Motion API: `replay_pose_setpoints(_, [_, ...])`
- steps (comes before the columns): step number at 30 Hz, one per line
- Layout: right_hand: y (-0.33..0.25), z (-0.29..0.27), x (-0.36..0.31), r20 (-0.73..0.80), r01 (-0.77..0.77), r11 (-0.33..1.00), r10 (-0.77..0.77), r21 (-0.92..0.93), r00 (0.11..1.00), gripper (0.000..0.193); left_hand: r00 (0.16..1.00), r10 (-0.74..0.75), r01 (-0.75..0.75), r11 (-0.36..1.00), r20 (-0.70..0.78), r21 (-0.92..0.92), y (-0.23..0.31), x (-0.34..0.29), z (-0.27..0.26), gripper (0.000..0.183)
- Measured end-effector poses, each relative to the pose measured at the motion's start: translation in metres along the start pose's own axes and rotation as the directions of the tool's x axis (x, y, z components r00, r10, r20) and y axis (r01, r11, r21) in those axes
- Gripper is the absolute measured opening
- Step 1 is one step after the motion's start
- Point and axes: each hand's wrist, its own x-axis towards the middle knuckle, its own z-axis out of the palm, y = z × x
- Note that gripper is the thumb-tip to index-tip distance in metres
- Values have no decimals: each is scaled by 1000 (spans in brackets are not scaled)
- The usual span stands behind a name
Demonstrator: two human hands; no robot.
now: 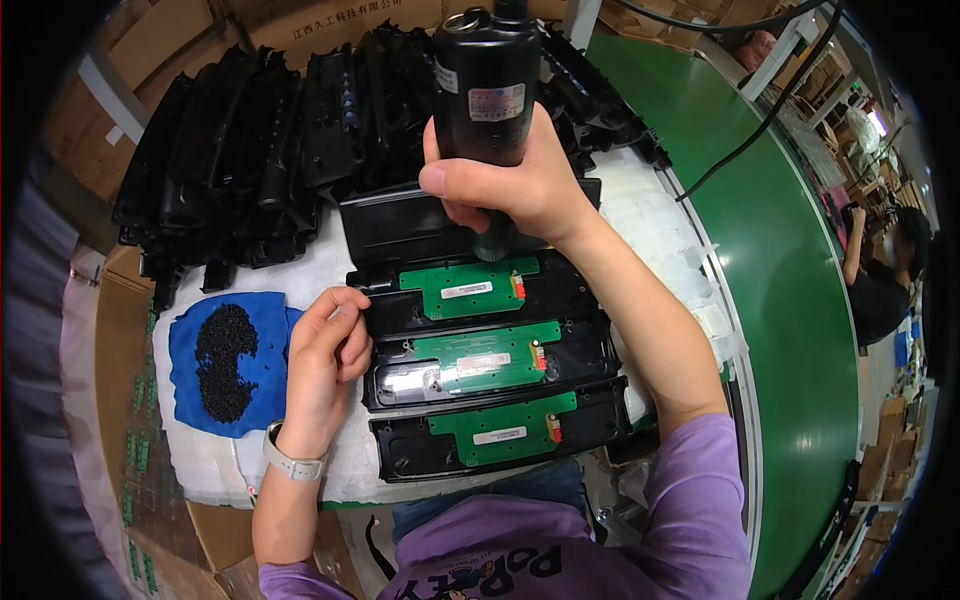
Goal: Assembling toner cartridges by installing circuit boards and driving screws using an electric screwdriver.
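Observation:
My right hand (pixel 510 190) is wrapped round a black electric screwdriver (pixel 485 100), held upright. Its lower end (pixel 492 245) meets the far edge of the farthest green circuit board (pixel 475 288); the tip itself is hidden. That board lies in a long black plastic panel (pixel 560 292). Curled, my left hand (pixel 330 335) has its fingertips at the panel's left end; whether they pinch anything small is hidden. Two more black panels with green boards lie nearer me, the middle board (pixel 490 358) partly under a clear film and the nearest board (pixel 500 436) bare.
Left of my left hand, a blue cloth (pixel 185 375) bears a heap of tiny black screws (pixel 228 360). Black plastic parts (pixel 230 140) are stacked along the back, with another black panel (pixel 400 235) before them. A green surface (pixel 770 300) runs along the right; a person (pixel 885 280) is beyond it.

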Motion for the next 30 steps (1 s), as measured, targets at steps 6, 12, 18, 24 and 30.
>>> replay_pose_setpoints(6, [0, -4, -1, -41, 1, 1000, 0, 30, 999, 18, 999, 32, -31, 999, -24, 21, -3, 1, 2, 11])
replay_pose_setpoints(12, [-2, 5, -7, 12, 61, 996, -60, -61, 998, 17, 998, 11, -14, 999, 65, 53, -5, -1, 3, 6])
replay_pose_setpoints(18, [-31, 20, -17, 11, 64, 953, -70, 297, 997, 21, 994, 28, -24, 999, 102, -41, -9, -5, 2, 6])
replay_pose_setpoints(24, [-32, 23, -22, 27, 197, 861, -237, 468, 971, 26, 992, -2, 7, 999, 124, -38, -9, -7, 9, 10])
replay_pose_setpoints(30, [-26, 28, -22, -70, 205, 849, -195, 487, 978, 27, 994, -15, 12, 1000, 112, 28, -7, -9, 11, 11])
